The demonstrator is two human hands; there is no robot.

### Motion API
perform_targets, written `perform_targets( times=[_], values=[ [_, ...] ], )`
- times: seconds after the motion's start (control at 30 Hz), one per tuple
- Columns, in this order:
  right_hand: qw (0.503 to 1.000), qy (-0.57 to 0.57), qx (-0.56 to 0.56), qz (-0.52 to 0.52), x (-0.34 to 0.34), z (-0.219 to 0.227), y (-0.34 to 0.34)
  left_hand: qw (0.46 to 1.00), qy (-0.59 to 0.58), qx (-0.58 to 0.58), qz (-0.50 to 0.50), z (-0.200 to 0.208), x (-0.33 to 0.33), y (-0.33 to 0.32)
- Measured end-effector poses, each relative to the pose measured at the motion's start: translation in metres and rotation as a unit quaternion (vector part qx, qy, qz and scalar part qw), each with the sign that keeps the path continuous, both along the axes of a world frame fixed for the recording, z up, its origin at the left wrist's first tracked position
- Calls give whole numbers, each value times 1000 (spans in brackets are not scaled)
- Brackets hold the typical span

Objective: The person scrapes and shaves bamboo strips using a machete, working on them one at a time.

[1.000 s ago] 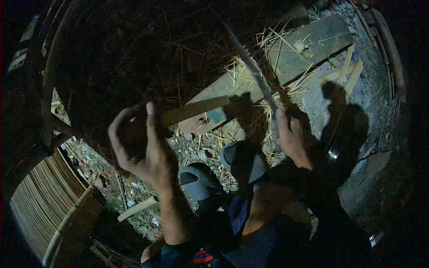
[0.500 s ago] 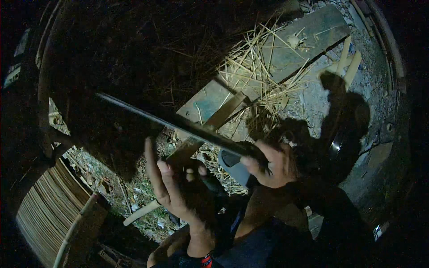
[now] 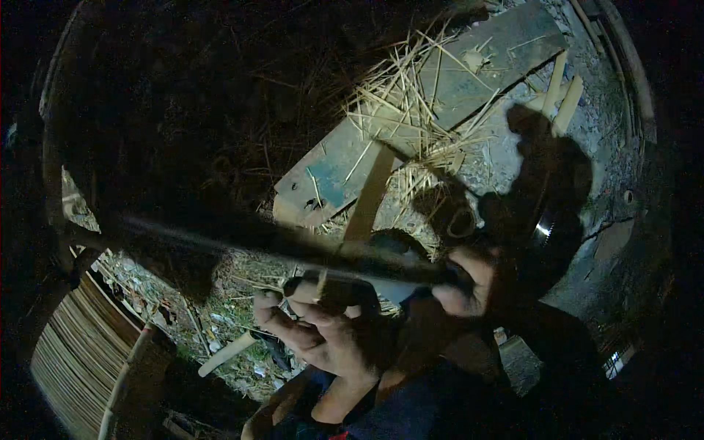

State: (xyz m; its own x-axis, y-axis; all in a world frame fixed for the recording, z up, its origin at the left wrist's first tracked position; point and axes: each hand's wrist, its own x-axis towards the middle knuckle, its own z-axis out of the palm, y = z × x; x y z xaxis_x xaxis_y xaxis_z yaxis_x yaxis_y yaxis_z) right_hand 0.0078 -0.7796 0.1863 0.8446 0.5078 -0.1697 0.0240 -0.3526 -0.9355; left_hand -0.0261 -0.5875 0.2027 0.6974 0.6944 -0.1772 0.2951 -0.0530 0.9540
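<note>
My right hand [image 3: 469, 279] is closed around the handle end of a long, dark knife-like blade [image 3: 293, 253]. The blade is smeared by motion and reaches left across the view, passing over a flat bamboo strip [image 3: 369, 194]. Curled around the strip's lower end are the fingers of my left hand [image 3: 330, 330], palm upward, just under the blade. Whether the edge touches the strip I cannot tell. Behind the blade, between my hands, a grey rounded thing [image 3: 396, 287] shows in part.
A long board [image 3: 477, 73] strewn with straw [image 3: 411, 95] lies ahead. Pale bamboo pieces [image 3: 565, 106] and a shiny toothed saw blade [image 3: 543, 227] are at the right. A pale stick [image 3: 226, 355] lies left, near a bundle of thin slats [image 3: 84, 359].
My left fingers have gone from stretched out to curled around the strip. The strip stands steeper, its lower end farther right. The blade has swung lower and lies flatter.
</note>
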Motion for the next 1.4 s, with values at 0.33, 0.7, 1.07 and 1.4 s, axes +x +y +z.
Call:
perform_targets(
  times=[0.33, 0.7, 1.07, 1.4],
  values=[
    [980, 62, -158, -102, -9, -20, 11, 990, -13, -139, 20, -15, -15, 31],
    [991, -44, -69, -101, -20, -51, 3, 976, 188, 96, 53, -11, -19, 23],
    [820, -346, -355, -287, -52, -138, -18, 997, 59, 36, 27, -5, -6, 14],
    [948, -46, -250, -192, -31, -103, -39, 997, 45, 56, -7, 32, 24, 15]
  ],
)
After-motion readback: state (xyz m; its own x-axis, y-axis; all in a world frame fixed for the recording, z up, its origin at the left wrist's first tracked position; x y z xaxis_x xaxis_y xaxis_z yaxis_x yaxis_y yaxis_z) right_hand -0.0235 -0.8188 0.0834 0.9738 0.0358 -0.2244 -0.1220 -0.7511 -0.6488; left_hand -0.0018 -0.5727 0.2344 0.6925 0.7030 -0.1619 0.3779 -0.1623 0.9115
